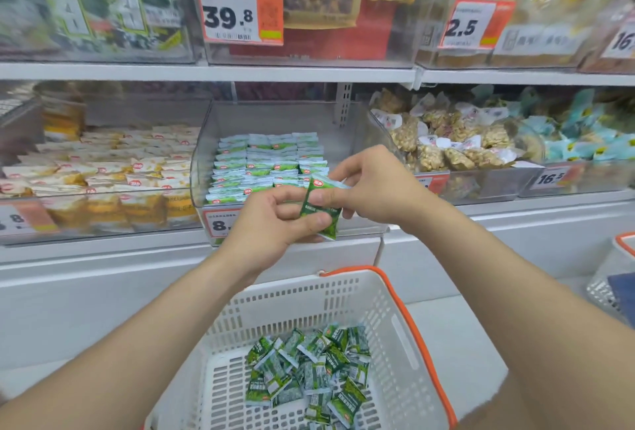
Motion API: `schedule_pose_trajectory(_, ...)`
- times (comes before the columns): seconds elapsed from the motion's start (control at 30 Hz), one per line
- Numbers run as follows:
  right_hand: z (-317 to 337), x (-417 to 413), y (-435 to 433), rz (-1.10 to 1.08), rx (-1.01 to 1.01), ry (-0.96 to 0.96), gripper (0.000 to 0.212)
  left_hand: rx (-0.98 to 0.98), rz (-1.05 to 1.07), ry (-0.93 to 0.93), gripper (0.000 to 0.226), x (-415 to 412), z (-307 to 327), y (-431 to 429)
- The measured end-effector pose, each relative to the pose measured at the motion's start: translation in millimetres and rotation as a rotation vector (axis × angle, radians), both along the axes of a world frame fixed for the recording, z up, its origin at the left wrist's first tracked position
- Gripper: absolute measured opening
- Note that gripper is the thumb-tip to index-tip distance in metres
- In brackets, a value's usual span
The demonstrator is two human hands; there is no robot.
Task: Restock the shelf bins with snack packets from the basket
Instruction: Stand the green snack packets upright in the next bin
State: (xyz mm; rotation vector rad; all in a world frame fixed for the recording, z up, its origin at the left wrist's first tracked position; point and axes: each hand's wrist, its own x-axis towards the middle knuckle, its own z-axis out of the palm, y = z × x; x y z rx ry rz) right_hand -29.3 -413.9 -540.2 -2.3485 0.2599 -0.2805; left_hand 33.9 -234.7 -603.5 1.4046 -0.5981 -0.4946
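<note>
Green-and-white snack packet (318, 212), pinched between fingers of both left hand (271, 220) and right hand (374, 185) just before the clear plastic bin (275, 117), should go in flat, label forward, matching its neat rows (261, 161)

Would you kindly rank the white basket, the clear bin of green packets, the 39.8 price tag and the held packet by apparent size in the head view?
1. White basket, though it is nearest the camera, which inflates it.
2. Clear bin.
3. 39.8 price tag.
4. Held packet.
</note>
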Motion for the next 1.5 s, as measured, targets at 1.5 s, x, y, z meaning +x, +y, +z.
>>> schedule_pose_trajectory(1.5,-38.0,226.6,-67.3,-0.436,-0.420,0.364,0.041,1.194,0.010,-1.002,0.092,171.2,-6.6,-75.6)
